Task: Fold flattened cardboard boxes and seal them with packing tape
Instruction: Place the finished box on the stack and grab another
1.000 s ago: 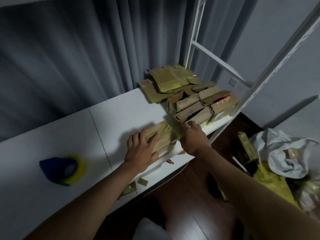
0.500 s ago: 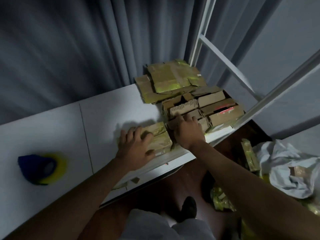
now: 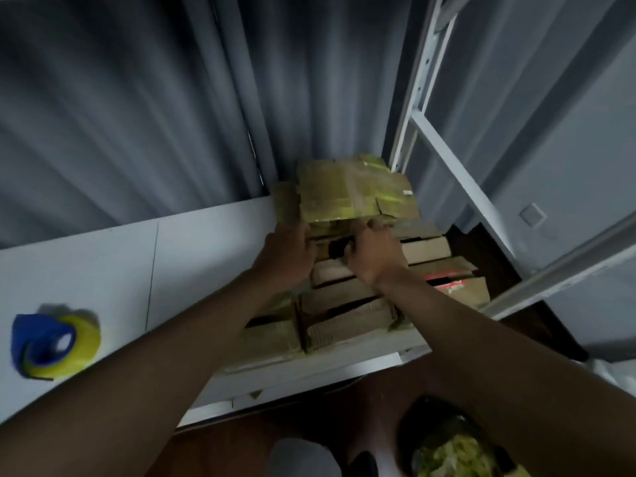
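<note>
- Grey curtains [image 3: 137,115] hang behind a white bench [image 3: 86,263], with a white rack post [image 3: 418,98] rising at its far right corner.
- Flat boxes [image 3: 347,192] sit in a stack at the far corner of the bench; folded boxes [image 3: 347,315] stand in rows just in front of them, nearer the person.
- Both hands reach over the folded rows to the near edge of the flat stack. The left hand [image 3: 285,253] touches its left corner, the right hand [image 3: 373,253] its middle.
- Fingers of both hands curl toward that edge, but their tips are hidden against the cardboard, so I cannot tell whether either really grips a sheet.
- My guess is that the step is taking one flat box off the top. Peel up only the uppermost sheet, lift it clear of the folded rows so none get knocked, then bring it to the open bench on the left.
- Tape [image 3: 51,342], a yellow roll in a blue holder, lies well apart to the left, beyond the left forearm, ready for sealing.
</note>
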